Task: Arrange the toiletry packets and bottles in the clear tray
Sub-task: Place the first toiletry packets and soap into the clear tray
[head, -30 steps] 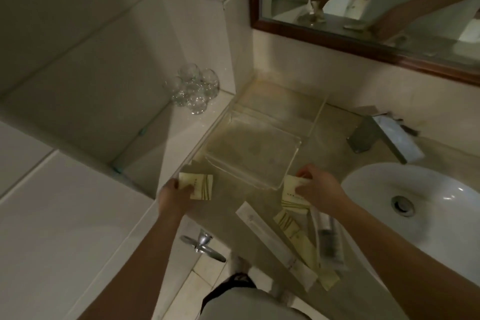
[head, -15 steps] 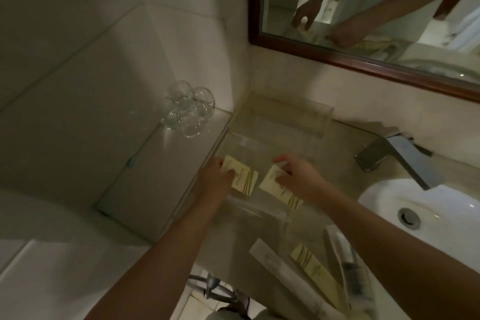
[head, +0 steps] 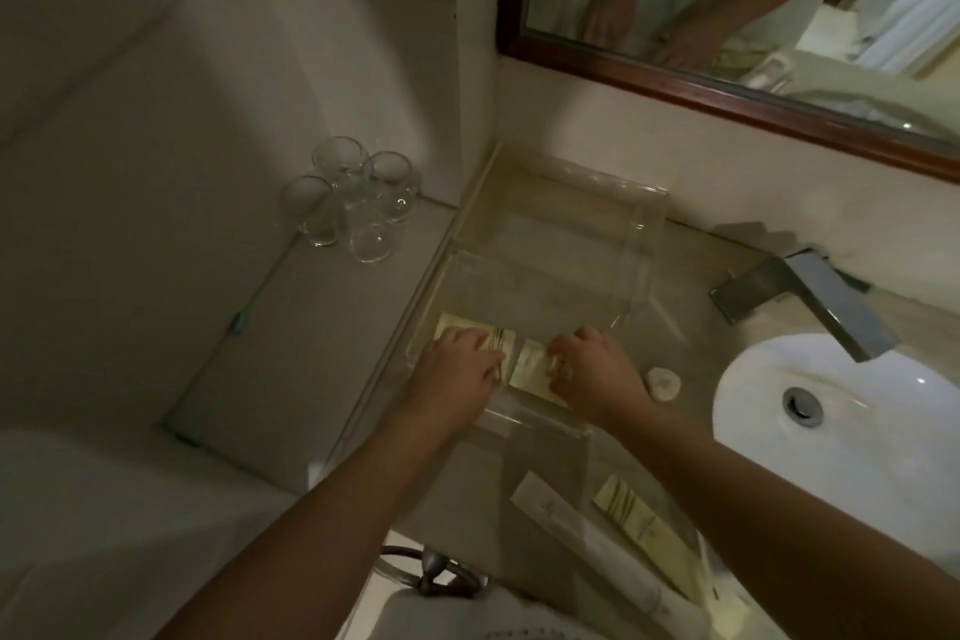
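The clear tray (head: pixel 636 234) sits on the beige counter against the wall. Two cream packets with gold stripes lie side by side at its near end. My left hand (head: pixel 457 361) presses down on the left packet (head: pixel 454 323), fingers curled over it. My right hand (head: pixel 592 369) rests its fingers on the right packet (head: pixel 530 364). Nearer to me on the counter lie a long white packet (head: pixel 566 520) and another cream striped packet (head: pixel 631 515), both outside the tray.
Several upturned drinking glasses (head: pixel 353 203) stand on the ledge at the left. A small round soap (head: pixel 663 384) lies right of the tray. The white basin (head: pixel 841 411) and metal faucet (head: pixel 810 301) are at the right. A framed mirror (head: pixel 727 88) hangs above.
Both hands carried a cream packet each from the counter over the tray's near edge and lowered them onto the tray floor. The view has tilted down and closer.
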Demonstrator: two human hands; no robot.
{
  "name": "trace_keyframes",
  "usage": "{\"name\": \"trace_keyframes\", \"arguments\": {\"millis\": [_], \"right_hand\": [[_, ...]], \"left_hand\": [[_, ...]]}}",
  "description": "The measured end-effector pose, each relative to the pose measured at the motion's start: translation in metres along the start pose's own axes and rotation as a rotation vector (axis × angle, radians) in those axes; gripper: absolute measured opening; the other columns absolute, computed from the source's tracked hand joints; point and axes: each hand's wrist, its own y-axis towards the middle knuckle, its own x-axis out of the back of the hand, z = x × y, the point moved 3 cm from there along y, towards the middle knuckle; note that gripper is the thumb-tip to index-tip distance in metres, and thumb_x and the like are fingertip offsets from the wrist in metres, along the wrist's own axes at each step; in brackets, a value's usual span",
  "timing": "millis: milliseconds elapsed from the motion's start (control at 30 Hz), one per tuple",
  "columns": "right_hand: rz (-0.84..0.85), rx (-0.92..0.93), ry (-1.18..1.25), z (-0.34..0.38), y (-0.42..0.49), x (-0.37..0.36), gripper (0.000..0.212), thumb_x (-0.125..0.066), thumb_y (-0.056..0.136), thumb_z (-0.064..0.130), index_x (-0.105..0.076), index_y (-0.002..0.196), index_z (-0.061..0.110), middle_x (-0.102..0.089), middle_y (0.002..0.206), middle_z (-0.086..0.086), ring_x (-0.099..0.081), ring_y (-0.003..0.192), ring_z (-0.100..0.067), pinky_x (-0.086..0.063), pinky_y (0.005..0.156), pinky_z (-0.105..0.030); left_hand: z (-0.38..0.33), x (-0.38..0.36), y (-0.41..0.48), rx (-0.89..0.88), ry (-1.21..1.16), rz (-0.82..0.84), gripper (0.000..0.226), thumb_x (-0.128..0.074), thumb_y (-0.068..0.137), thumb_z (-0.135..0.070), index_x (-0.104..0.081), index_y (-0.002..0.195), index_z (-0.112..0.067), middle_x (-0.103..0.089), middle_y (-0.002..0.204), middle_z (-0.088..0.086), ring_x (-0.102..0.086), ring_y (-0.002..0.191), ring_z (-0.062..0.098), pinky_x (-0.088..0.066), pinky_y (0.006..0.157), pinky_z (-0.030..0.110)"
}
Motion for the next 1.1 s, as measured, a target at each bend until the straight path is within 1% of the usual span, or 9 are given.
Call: {"name": "trace_keyframes", "arguments": {"millis": [167,533,633,700,800,867,933,1033,1100], "right_hand": [[-0.008,0.004,0.013,0.008,0.001,-0.006,0.043,-0.070,0.082,0.027,-0.058,0.123,0.026,-0.054,0.122,-0.004,-0.051,0.114,-0.026,-0.041,0.092,-0.032],[-0.036,0.017,0.082,0.006,0.001,-0.005,0.041,-0.071,0.082,0.027,-0.059,0.121,0.025,-0.054,0.120,-0.004,-0.051,0.114,-0.025,-0.041,0.091,-0.031],[-0.150,0.019,0.188,-0.004,-0.018,0.009,0.027,-0.068,0.085,0.029,-0.062,0.112,0.025,-0.059,0.109,0.001,-0.056,0.102,-0.019,-0.047,0.084,-0.032],[-0.191,-0.014,0.234,-0.015,-0.040,0.019,0.016,-0.067,0.086,0.031,-0.063,0.100,0.026,-0.062,0.096,0.006,-0.059,0.089,-0.014,-0.048,0.075,-0.029],[-0.047,-0.093,0.152,-0.037,-0.077,0.023,0.012,-0.065,0.086,0.037,-0.059,0.086,0.026,-0.061,0.080,0.007,-0.060,0.074,-0.013,-0.055,0.070,-0.032],[0.115,-0.112,-0.017,-0.051,-0.104,0.016,0.016,-0.066,0.084,0.039,-0.058,0.087,0.025,-0.062,0.086,0.004,-0.061,0.079,-0.016,-0.055,0.072,-0.033],[0.174,-0.095,-0.126,-0.061,-0.130,0.003,0.023,-0.066,0.083,0.039,-0.058,0.098,0.023,-0.065,0.098,0.001,-0.062,0.089,-0.019,-0.049,0.073,-0.030],[0.117,-0.056,-0.251,-0.067,-0.160,-0.021,0.029,-0.062,0.084,0.038,-0.060,0.106,0.020,-0.068,0.107,-0.006,-0.065,0.096,-0.025,-0.047,0.088,-0.035],[0.074,-0.079,-0.253,-0.069,-0.164,-0.032,0.021,-0.057,0.085,0.028,-0.061,0.103,0.018,-0.070,0.104,-0.007,-0.066,0.097,-0.027,-0.044,0.101,-0.042]], "left_hand": [[0.007,-0.002,-0.006,0.000,0.004,-0.003,0.031,-0.047,0.091,-0.033,-0.064,0.117,-0.028,-0.047,0.140,0.001,-0.036,0.129,0.023,-0.038,0.102,0.040],[0.009,-0.002,-0.011,-0.003,-0.029,-0.041,0.034,-0.043,0.086,-0.038,-0.069,0.105,-0.027,-0.054,0.134,0.002,-0.041,0.123,0.024,-0.041,0.099,0.042],[0.001,0.002,-0.017,0.005,-0.041,-0.127,0.027,-0.056,0.082,-0.026,-0.069,0.106,-0.026,-0.058,0.124,0.002,-0.047,0.117,0.025,-0.045,0.096,0.041],[-0.014,0.003,-0.025,-0.004,-0.093,-0.172,0.024,-0.058,0.080,-0.018,-0.068,0.102,-0.023,-0.062,0.109,0.001,-0.051,0.105,0.022,-0.049,0.086,0.038],[-0.050,-0.004,-0.042,-0.041,-0.209,-0.111,0.015,-0.056,0.085,-0.019,-0.067,0.096,-0.019,-0.061,0.097,-0.002,-0.055,0.092,0.017,-0.050,0.076,0.034],[-0.074,-0.015,-0.054,-0.070,-0.279,-0.080,0.014,-0.056,0.086,-0.021,-0.066,0.094,-0.019,-0.061,0.094,-0.002,-0.056,0.089,0.016,-0.049,0.075,0.034],[-0.092,-0.026,-0.064,-0.051,-0.320,-0.075,0.013,-0.056,0.086,-0.021,-0.066,0.095,-0.020,-0.061,0.093,-0.003,-0.056,0.087,0.014,-0.051,0.075,0.034],[-0.108,-0.038,-0.079,0.036,-0.345,-0.065,0.012,-0.057,0.088,-0.022,-0.064,0.097,-0.024,-0.058,0.092,-0.008,-0.055,0.085,0.008,-0.052,0.075,0.031],[-0.115,-0.041,-0.088,0.074,-0.358,-0.063,0.013,-0.057,0.089,-0.021,-0.064,0.099,-0.023,-0.056,0.093,-0.010,-0.055,0.086,0.007,-0.051,0.076,0.027]]}}
